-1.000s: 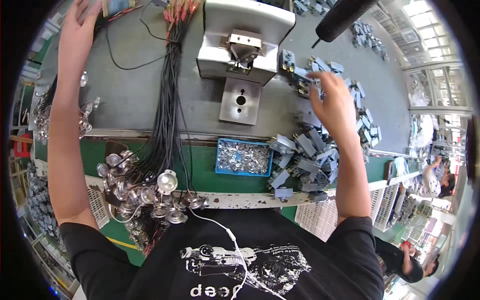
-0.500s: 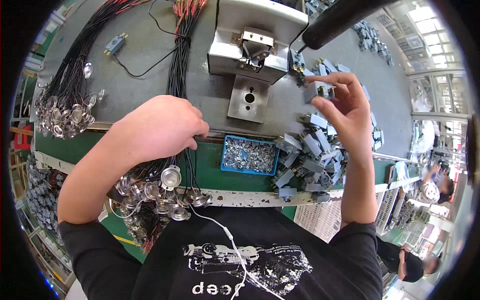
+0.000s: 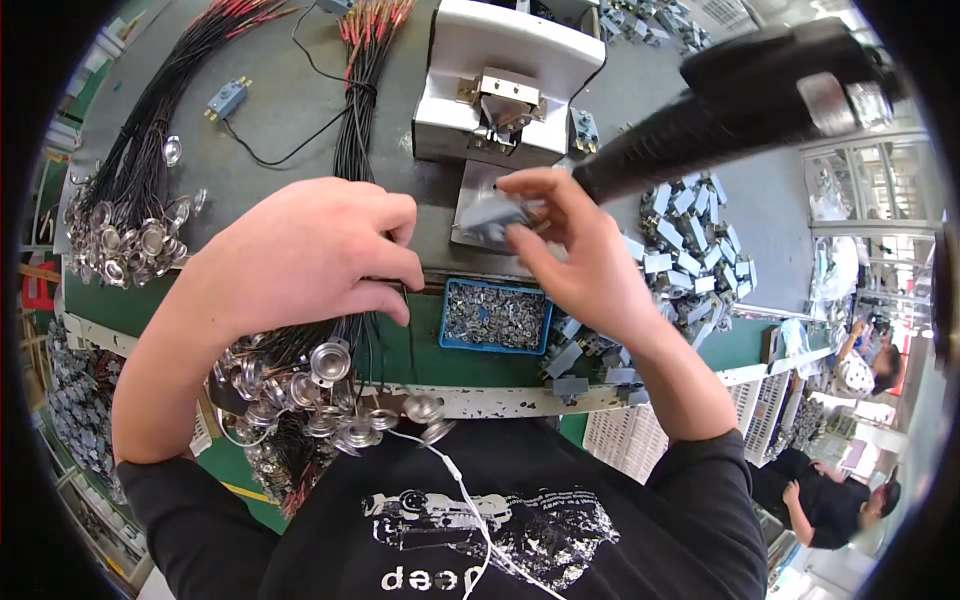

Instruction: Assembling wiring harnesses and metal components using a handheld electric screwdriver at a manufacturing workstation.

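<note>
My right hand (image 3: 590,250) pinches a small blue-grey switch box (image 3: 492,220), smeared by motion, over the flat metal plate (image 3: 468,200) in front of the white-and-steel fixture (image 3: 508,95). My left hand (image 3: 310,245) is bent above a bundle of black wires, its thumb and fingertips curled around what appears to be a thin black wire (image 3: 410,335). Round metal discs (image 3: 329,362) on wire ends hang over the bench edge below it. Between my hands sits a blue tray (image 3: 442,330) of small metal parts.
A black electric screwdriver (image 3: 740,100) slants in from the upper right, close to my right hand. Piled switch boxes (image 3: 690,240) lie on the right. Another wire bundle (image 3: 150,130) and a wired switch (image 3: 228,98) lie at left. Two people (image 3: 830,500) are farther right.
My right hand has carried the switch box left to the metal plate. My left hand's fingers have spread somewhat, and a disc below has shifted. The screwdriver has swung down into fuller view.
</note>
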Demonstrator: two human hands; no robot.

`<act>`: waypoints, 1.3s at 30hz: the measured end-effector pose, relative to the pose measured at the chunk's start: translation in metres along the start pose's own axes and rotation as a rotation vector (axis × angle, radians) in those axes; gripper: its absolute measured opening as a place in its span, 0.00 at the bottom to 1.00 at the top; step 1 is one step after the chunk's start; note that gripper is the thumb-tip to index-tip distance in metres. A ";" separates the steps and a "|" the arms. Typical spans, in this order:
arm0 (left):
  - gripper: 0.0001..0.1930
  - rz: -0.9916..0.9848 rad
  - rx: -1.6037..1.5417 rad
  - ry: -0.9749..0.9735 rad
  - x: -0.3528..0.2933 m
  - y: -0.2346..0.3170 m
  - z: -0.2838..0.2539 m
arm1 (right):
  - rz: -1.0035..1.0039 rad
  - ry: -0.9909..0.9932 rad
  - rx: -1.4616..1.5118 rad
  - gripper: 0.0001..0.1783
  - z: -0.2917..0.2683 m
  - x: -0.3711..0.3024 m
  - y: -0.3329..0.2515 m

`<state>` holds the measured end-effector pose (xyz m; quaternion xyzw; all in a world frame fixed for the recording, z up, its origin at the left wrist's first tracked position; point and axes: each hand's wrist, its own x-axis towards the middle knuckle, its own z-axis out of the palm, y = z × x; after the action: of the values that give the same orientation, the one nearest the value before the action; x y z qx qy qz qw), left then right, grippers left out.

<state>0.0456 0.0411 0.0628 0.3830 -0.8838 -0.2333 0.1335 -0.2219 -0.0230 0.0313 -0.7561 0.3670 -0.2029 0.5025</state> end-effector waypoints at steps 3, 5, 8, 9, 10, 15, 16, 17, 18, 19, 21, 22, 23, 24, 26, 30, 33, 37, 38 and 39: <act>0.12 -0.038 0.052 -0.048 0.003 0.001 -0.003 | -0.167 0.170 -0.321 0.16 0.017 0.010 0.018; 0.12 -0.068 0.095 -0.024 0.005 0.005 -0.006 | -0.540 0.208 -0.731 0.16 0.018 0.011 0.024; 0.12 -0.071 0.065 -0.019 0.005 0.005 -0.003 | -0.511 0.119 -0.747 0.17 0.011 -0.005 0.026; 0.12 -0.074 0.063 -0.015 0.004 0.005 -0.002 | -0.517 0.073 -0.759 0.18 0.009 -0.006 0.026; 0.12 -0.067 0.077 -0.011 0.004 0.006 0.001 | -0.516 0.072 -0.762 0.18 0.007 -0.007 0.027; 0.11 -0.061 0.083 -0.005 0.005 0.007 0.003 | -0.567 0.202 -0.740 0.21 0.009 0.001 0.040; 0.11 -0.065 0.089 -0.005 0.005 0.007 0.003 | -0.578 0.188 -0.741 0.22 0.010 0.002 0.042; 0.11 -0.070 0.094 -0.005 0.005 0.007 0.003 | -0.580 0.187 -0.742 0.22 0.013 0.000 0.043; 0.11 -0.071 0.095 -0.003 0.005 0.008 0.003 | -0.555 0.182 -0.712 0.22 0.016 -0.004 0.043; 0.11 -0.082 0.091 -0.020 0.006 0.008 0.003 | -0.530 0.178 -0.683 0.22 0.019 -0.007 0.044; 0.12 -0.093 0.088 -0.037 0.008 0.008 0.003 | -0.514 0.183 -0.701 0.22 0.022 -0.005 0.046; 0.12 -0.086 0.084 -0.019 0.008 0.009 0.003 | -0.518 0.191 -0.710 0.23 0.021 -0.002 0.045; 0.12 -0.079 0.079 -0.003 0.008 0.009 0.004 | -0.522 0.199 -0.719 0.24 0.021 0.000 0.044; 0.12 -0.076 0.079 -0.005 0.009 0.011 0.004 | -0.519 0.201 -0.719 0.24 0.019 -0.002 0.041; 0.12 -0.086 0.130 -0.025 0.009 0.010 0.003 | -0.568 0.216 -0.663 0.26 0.015 -0.002 0.030; 0.11 0.014 0.210 0.104 0.020 0.011 0.000 | 0.065 -0.304 -0.010 0.27 0.000 -0.042 -0.026; 0.09 0.146 0.263 0.291 0.031 0.006 0.001 | 0.009 -0.430 -0.374 0.26 -0.008 -0.040 -0.033; 0.13 0.029 0.051 0.175 0.030 -0.001 -0.009 | -0.256 -0.131 -0.807 0.20 -0.028 -0.030 -0.045; 0.12 -0.030 0.047 0.129 0.032 -0.001 -0.010 | -0.181 -0.210 -0.762 0.18 -0.034 -0.024 -0.046; 0.11 -0.088 0.044 0.081 0.032 -0.002 -0.008 | -0.104 -0.283 -0.711 0.17 -0.037 -0.016 -0.045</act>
<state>0.0289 0.0140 0.0704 0.4333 -0.8649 -0.2036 0.1504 -0.2417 -0.0234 0.0883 -0.9212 0.3025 0.0181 0.2439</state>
